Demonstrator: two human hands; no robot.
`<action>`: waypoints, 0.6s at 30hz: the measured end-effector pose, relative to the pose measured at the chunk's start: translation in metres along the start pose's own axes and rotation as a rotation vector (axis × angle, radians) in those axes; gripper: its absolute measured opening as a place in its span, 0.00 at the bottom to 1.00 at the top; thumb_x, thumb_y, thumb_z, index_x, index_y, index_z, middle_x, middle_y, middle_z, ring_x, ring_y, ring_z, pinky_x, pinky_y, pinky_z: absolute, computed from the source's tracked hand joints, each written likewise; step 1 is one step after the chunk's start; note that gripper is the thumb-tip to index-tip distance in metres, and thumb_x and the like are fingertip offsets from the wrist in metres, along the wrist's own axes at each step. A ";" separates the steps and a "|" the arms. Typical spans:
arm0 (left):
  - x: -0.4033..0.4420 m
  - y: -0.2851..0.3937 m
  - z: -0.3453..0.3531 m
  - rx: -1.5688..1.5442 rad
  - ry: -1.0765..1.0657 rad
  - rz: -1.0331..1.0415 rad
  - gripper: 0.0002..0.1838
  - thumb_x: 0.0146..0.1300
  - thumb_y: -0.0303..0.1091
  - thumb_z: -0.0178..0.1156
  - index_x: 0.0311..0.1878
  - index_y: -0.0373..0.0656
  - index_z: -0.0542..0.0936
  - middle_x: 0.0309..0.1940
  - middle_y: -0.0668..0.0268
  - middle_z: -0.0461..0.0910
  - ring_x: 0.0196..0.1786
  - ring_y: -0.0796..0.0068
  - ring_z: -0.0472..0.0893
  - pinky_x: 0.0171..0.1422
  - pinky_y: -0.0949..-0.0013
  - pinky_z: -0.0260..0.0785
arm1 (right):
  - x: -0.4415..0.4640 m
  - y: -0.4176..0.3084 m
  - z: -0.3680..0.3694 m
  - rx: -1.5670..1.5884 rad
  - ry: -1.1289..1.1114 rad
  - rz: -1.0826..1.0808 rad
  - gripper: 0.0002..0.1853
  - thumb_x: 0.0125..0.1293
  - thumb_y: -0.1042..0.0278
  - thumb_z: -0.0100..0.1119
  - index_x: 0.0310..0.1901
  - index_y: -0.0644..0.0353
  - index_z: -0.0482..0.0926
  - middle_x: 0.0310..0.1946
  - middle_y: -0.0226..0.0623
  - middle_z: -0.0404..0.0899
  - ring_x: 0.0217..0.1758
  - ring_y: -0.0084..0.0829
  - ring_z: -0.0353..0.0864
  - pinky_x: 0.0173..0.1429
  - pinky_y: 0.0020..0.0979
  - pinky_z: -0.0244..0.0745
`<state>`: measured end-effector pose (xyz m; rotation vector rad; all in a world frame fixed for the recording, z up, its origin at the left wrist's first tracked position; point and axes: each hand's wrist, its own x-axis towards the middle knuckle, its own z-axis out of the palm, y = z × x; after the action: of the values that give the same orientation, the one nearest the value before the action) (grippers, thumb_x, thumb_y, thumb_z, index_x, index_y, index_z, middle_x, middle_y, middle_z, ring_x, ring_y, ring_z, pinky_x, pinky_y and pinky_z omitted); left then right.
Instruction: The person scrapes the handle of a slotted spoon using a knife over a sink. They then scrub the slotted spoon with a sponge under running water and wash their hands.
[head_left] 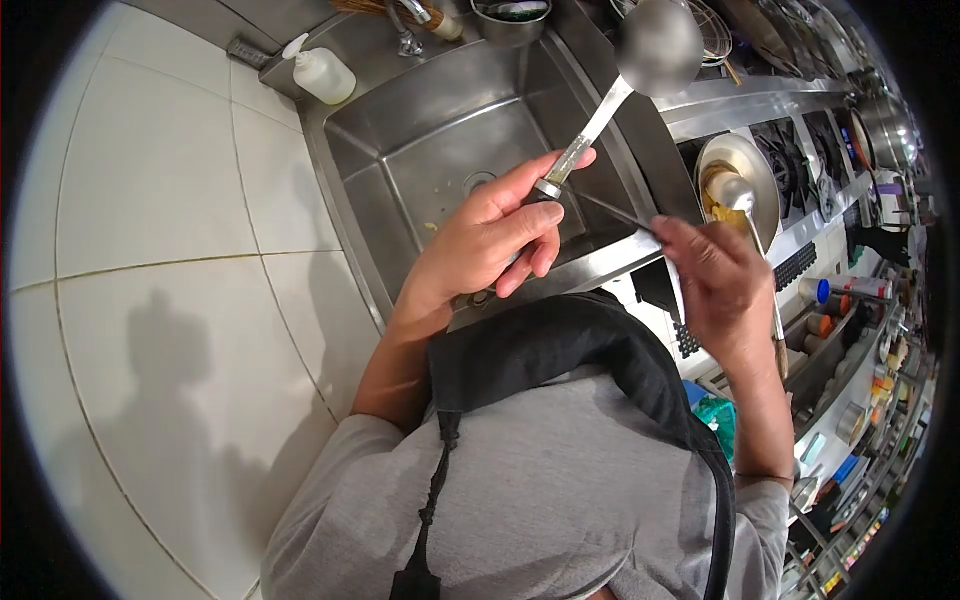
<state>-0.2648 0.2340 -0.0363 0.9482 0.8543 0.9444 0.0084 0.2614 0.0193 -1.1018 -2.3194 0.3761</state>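
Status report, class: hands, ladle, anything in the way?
Left hand gripping ladle. Right hand holding thin tool. Ladle aloft, bowl blurred. Nothing visibly blocking.

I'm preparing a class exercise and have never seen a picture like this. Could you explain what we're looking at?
There is no machine here: one person works with bare hands. The single picture comes from a camera worn on the head, looking forward and down, so the round view shows their own chest and arms. The left hand grips a ladle by its handle. The right hand, slightly blurred, holds a thin tool pointing towards it; I can't tell whether they touch. Ahead is a metal sink with small scraps in it and a pump bottle at its corner. To the right, a pan sits on a stove.
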 end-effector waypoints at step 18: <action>0.004 -0.004 -0.003 0.044 -0.068 -0.035 0.30 0.82 0.30 0.49 0.85 0.48 0.64 0.22 0.67 0.79 0.13 0.86 0.68 0.20 0.78 0.62 | -0.001 0.020 0.005 0.197 -0.100 0.085 0.18 0.67 0.81 0.69 0.56 0.53 0.90 0.33 0.38 0.85 0.32 0.37 0.87 0.36 0.35 0.81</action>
<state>-0.2650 0.2372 -0.0416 0.9940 0.8348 0.8617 0.0187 0.2735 0.0057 -1.1088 -2.2683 0.6912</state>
